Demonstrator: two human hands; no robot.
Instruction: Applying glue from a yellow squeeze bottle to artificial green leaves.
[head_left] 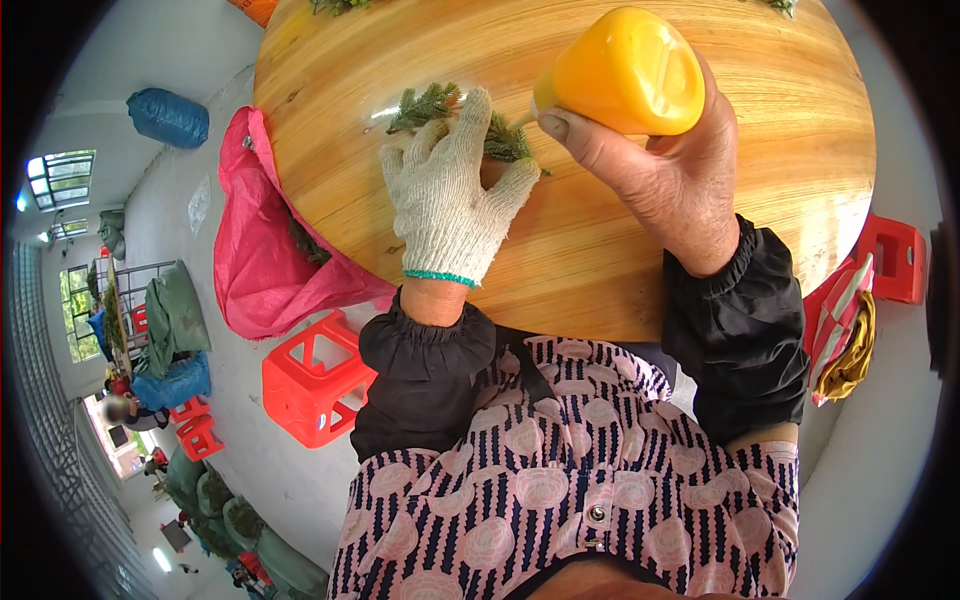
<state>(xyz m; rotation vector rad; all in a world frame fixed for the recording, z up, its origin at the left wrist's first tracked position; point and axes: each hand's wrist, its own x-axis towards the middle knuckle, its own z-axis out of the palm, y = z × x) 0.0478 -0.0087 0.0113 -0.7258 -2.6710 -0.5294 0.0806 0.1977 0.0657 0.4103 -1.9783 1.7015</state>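
glossy yellow bottle (628,75), needled greenery (426,107)

My gloved left hand (450,190) is over greenery (508,140) on a wooden table (790,160); my bare right hand (685,185) grips a tilted yellow bottle (625,75). Pink sack (250,255), red stool (325,374) at left.

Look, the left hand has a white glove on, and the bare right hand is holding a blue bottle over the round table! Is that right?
Not quite: the bottle is yellow, not blue, as the head view shows. The bare right hand does hold it over the round table, and the left hand has a white glove on.
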